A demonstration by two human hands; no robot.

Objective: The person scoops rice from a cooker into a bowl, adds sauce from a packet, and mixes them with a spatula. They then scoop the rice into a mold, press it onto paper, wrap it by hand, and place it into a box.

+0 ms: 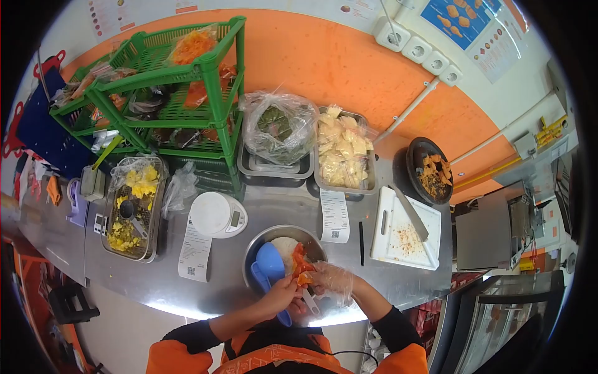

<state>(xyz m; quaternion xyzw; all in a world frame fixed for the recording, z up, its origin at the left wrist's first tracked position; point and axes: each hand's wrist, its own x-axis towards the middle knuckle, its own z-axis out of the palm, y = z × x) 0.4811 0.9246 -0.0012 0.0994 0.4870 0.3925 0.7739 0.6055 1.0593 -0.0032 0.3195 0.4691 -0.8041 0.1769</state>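
Note:
A steel bowl [250, 245] stands at the table's front edge, right before me. White grainy food [284, 245] lies in it beside a blue plastic scoop [270, 260], whose handle hangs over the near rim. My left hand [281, 298] is closed in a pinch at the lower end of some soft orange-red food [301, 264] over the bowl. My right hand [329, 280], in a clear plastic glove, closes on the same food from the other side. Below my fingers a pale handle [311, 302] sticks out over the rim.
Around the bowl are a white scale [215, 215], two paper receipts [195, 250] and a black pen [361, 244]. A knife [411, 216] lies on the white cutting board [381, 244]. Farther back stand trays of food, a dark bowl [408, 181] and green crates [215, 93].

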